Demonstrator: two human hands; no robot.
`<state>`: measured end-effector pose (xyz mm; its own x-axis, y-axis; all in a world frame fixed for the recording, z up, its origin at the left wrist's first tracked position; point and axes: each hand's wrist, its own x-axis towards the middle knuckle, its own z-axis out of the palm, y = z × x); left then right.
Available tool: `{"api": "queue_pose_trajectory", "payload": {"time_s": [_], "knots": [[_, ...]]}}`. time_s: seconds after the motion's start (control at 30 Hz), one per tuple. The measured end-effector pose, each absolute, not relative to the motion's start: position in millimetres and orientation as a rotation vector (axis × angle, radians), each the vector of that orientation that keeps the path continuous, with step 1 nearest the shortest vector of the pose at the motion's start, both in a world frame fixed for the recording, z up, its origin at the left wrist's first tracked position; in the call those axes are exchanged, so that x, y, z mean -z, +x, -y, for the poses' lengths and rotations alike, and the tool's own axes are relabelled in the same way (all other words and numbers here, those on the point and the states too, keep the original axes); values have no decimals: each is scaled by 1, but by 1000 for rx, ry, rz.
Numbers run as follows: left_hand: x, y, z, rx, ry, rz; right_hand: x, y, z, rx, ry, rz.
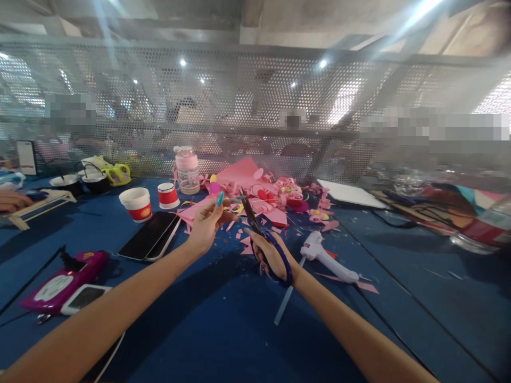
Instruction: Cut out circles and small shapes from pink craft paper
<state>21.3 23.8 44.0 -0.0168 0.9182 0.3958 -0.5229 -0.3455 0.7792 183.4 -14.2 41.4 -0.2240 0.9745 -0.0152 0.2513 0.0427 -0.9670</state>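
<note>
Scissors [250,210], blue-handled, dark-bladed: in the right hand [269,252], over the middle of the desk [223,330]; grip closed through and around the handles; long axis slanting from the right wrist toward the far edge, tip leaning left; blades slightly parted or together, cannot tell. Left hand [207,226], teal-nailed: just left of the blades, fingertips drawn near one another and turned toward them; whether this grip pinches a small piece cannot be told. Pink cuttings [275,194], a loose heap: beyond both hands, toward the desk's far edge, below a perforated screen [159,106]. Glue gun [329,260], white: right of the right wrist, its stick [284,311] pointing to the near edge. Phone [146,234], black-screened: left of the left wrist. Open room: blue surface between the forearms, running toward the near edge.
</note>
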Motion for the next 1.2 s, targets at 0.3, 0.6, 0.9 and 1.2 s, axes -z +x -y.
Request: {"api": "queue_pose_trajectory", "payload": {"time_s": [0.3, 0.6, 0.9, 1.2], "knots": [[-46, 23, -25, -1640, 1062, -463, -46, 182, 18, -1383, -1261, 1475], [-45, 26, -23, -1636, 1042, -449, -50, 181, 18, -1445, -1195, 1442], [-48, 31, -15, -1601, 1029, -529, -47, 183, 16, -1385, -1152, 1453], [-50, 32, -13, -1559, 1029, -525, -50, 185, 15, -1272, -1109, 1580]]}}
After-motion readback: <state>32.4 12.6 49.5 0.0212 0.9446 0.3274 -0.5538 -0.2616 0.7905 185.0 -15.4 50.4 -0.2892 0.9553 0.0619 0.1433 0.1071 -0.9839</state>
